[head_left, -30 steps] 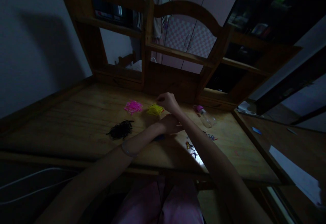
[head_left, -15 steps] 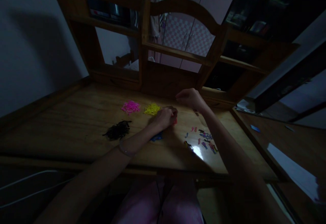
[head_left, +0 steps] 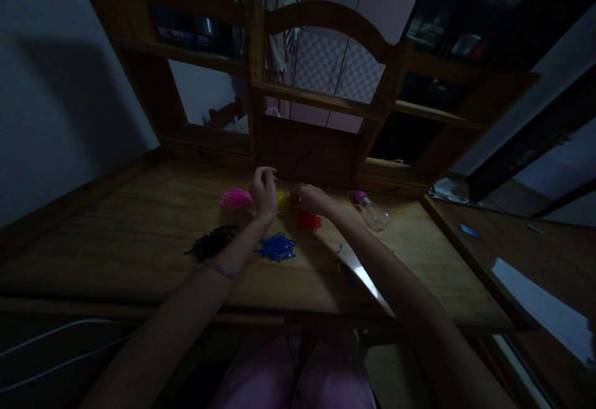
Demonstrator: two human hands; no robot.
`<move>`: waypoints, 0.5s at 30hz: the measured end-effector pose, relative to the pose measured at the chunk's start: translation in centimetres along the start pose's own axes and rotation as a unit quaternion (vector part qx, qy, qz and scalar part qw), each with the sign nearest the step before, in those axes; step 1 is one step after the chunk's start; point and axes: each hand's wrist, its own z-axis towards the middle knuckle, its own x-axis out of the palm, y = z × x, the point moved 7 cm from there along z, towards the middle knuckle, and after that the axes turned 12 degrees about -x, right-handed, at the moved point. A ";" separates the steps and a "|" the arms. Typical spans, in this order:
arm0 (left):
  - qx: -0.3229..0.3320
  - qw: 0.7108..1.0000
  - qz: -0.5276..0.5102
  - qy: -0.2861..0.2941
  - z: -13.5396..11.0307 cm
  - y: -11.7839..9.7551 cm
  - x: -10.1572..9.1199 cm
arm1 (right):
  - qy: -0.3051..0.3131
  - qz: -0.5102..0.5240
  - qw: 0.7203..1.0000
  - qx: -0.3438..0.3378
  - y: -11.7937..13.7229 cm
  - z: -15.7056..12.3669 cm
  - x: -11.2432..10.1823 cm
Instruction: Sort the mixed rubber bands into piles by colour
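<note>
Small heaps of coloured bands lie on the wooden desk [head_left: 139, 223]: pink [head_left: 234, 198], yellow [head_left: 282, 201], red [head_left: 309, 221], blue [head_left: 275, 247] and black [head_left: 210, 242]. My left hand [head_left: 263, 191] is raised above the desk between the pink and yellow heaps, fingers pinched together; what they hold is too small to see. My right hand [head_left: 311, 198] hovers just over the red heap beside the yellow one, fingers curled in a pinch. A thin bracelet [head_left: 220, 268] circles my left wrist.
A small clear bottle with a pink cap [head_left: 371, 209] lies to the right of the heaps. A few loose bands [head_left: 342, 259] sit under my right forearm. A wooden shelf unit [head_left: 321, 98] rises at the desk's back edge. White cables [head_left: 51, 341] run at lower left.
My left hand lifted off the red heap and moved up-left toward the pink and yellow heaps. My right hand swung left to the red heap, uncovering the bottle. The blue and red heaps now show.
</note>
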 end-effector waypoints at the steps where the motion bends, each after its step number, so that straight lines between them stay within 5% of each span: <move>1: 0.002 1.000 -0.016 -0.022 -0.3 -0.2 -0.2 | 0.005 -0.002 1.000 0.000 -0.1 0.0 0.2; 9: 0.036 0.993 -0.103 -0.049 -0.7 -0.6 0.0 | 0.058 0.017 0.998 -0.023 -1.4 -2.1 -0.3; 15: 0.036 0.994 -0.104 -0.023 -0.9 -0.3 0.8 | -0.070 0.123 0.989 -0.034 -1.1 -4.6 -2.9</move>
